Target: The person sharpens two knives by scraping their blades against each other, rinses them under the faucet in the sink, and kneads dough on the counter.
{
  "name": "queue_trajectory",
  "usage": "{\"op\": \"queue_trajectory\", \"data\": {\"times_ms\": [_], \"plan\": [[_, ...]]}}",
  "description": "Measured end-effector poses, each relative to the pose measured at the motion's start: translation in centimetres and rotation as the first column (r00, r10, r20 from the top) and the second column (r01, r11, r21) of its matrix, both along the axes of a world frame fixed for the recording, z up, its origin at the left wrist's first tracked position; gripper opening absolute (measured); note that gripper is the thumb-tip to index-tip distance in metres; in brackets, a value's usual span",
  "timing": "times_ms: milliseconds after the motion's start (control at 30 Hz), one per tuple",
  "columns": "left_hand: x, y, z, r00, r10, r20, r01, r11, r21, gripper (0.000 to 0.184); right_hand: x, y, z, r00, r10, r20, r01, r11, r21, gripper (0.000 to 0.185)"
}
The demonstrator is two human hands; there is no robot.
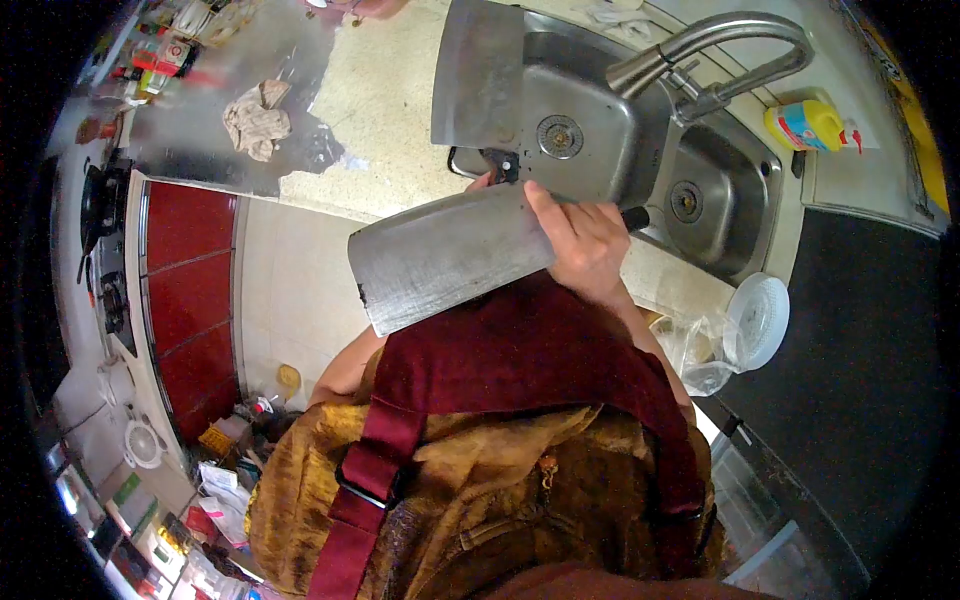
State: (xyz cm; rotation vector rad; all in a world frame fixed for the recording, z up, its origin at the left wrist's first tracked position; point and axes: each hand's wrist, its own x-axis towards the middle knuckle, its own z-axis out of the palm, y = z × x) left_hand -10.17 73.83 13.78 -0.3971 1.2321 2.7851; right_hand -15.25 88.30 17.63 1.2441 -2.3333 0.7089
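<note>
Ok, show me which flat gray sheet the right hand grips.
The lower gray sheet: the right hand clasps its right end, while the upper gray sheet overlaps the left edge of the sink.

A silver-grey metal panel (pixel 450 255), faintly streaked and dark-marked at one edge, shows against a maroon strap (pixel 365 490) and mottled golden-brown clothing (pixel 430 465). The table (pixel 370 100) is speckled cream (the cloth (pixel 258 120), a pinkish beige), the sink (pixel 600 150) steely grey. A yellow bottle (pixel 823 126) wears blue and a red tip; dark lines cross the deep-red cabinet front (pixel 185 235); a basin (pixel 765 318) is pale blue-white.
</note>
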Motion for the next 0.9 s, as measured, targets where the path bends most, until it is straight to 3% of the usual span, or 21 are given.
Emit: {"op": "queue_trajectory", "data": {"times_ms": [300, 467, 633, 900], "plan": [[-0.3, 0.5, -0.1, 1.000, 0.031, 0.000, -0.031, 1.000, 0.000, 0.023, 0.1, 0.2, 0.0, 1.000, -0.010, 0.018, 0.010, 1.000, 0.001, 0.042], [1.3, -0.4, 0.6, 0.990, -0.137, 0.003, 0.137, 0.981, -0.139, 0.023, 0.1, 0.4, -0.2, 0.999, -0.026, 0.024, 0.026, 1.000, -0.012, 0.041], [3.9, -1.9, 1.4, 0.939, -0.340, 0.046, 0.335, 0.880, -0.337, 0.022, 0.1, 0.7, -0.3, 0.999, -0.034, 0.043, 0.035, 0.999, -0.016, 0.041], [4.2, -2.3, 1.3, 0.940, -0.337, 0.055, 0.332, 0.868, -0.368, 0.022, 0.0, 0.8, -1.2, 0.997, -0.065, 0.036, 0.068, 0.995, -0.079, 0.040]]}}
